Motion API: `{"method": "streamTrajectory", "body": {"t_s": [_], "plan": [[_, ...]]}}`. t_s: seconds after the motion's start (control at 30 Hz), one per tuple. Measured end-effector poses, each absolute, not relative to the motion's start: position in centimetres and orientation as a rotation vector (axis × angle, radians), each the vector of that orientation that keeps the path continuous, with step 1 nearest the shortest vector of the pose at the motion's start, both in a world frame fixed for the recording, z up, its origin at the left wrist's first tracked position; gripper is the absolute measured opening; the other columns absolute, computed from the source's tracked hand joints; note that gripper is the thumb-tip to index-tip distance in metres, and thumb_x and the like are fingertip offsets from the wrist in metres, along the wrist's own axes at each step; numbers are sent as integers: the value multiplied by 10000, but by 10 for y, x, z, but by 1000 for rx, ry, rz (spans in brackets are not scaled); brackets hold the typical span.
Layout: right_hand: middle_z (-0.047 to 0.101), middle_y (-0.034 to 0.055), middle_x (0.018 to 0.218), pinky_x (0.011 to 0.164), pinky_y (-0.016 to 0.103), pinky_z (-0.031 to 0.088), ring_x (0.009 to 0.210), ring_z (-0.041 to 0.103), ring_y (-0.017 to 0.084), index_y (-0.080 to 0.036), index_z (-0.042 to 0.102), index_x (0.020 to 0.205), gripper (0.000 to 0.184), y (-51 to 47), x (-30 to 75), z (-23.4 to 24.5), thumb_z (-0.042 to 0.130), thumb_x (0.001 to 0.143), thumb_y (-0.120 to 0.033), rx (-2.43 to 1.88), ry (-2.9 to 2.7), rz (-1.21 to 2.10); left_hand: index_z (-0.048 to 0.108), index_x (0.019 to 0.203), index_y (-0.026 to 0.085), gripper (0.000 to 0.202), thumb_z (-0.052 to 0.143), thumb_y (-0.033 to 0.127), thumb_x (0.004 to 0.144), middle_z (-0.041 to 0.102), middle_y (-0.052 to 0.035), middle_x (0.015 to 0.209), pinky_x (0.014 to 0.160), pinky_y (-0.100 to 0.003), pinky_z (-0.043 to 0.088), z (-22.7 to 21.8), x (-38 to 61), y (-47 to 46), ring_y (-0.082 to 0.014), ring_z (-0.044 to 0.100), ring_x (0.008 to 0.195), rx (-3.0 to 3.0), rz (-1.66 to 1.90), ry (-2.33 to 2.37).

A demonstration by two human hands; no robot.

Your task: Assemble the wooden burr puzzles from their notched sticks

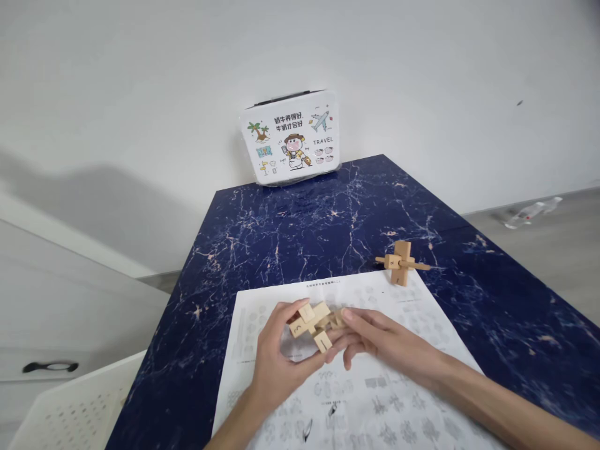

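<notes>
My left hand (281, 356) is closed around a partly interlocked wooden burr puzzle (309, 322), its thumb and fingers on the outer blocks. Numbers 3 and 1 are marked on two of its block ends. At the puzzle's right side, my right hand (368, 331) pinches a notched wooden piece (337, 317); this piece is slightly blurred, and I cannot tell whether it is joined to the rest. Both hands are above a printed paper sheet (262, 400) with rows of small puzzle diagrams.
An assembled wooden puzzle (400, 264) with crossing bars rests at the sheet's upper right corner. A white case (293, 140) with cartoon prints leans against the wall behind the dark blue marbled table (290, 234). A white perforated basket (75, 412) stands lower left, and clear plastic (532, 214) lies on the floor.
</notes>
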State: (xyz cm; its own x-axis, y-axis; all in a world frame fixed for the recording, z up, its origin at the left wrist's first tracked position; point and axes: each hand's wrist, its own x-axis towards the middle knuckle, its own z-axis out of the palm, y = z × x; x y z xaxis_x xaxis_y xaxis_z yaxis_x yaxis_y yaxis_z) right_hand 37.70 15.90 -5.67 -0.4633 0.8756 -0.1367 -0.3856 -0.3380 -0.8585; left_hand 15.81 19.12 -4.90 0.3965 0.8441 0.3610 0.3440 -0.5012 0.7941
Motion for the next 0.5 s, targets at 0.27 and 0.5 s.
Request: {"method": "streamTrajectory", "body": {"t_s": [0.27,0.5], "plan": [[717,97,908,754,333,523,840,700,201,-142,778,1135,450,156,381,-58,511,1089,-502,-644,-1005,1976,582,1336,326,668,871,215,744,627,-4,1036,815,-354,520,-49,158,193,-201,628,885,1930,972,969],[698,83,972,834,319,480,874,659,162,-139,762,1131,319,157,384,-59,603,1070,-409,-462,-959,2038,602,1336,336,639,878,272,764,600,-25,1098,846,-361,511,-48,157,197,-214,615,941,1729,915,816]]}}
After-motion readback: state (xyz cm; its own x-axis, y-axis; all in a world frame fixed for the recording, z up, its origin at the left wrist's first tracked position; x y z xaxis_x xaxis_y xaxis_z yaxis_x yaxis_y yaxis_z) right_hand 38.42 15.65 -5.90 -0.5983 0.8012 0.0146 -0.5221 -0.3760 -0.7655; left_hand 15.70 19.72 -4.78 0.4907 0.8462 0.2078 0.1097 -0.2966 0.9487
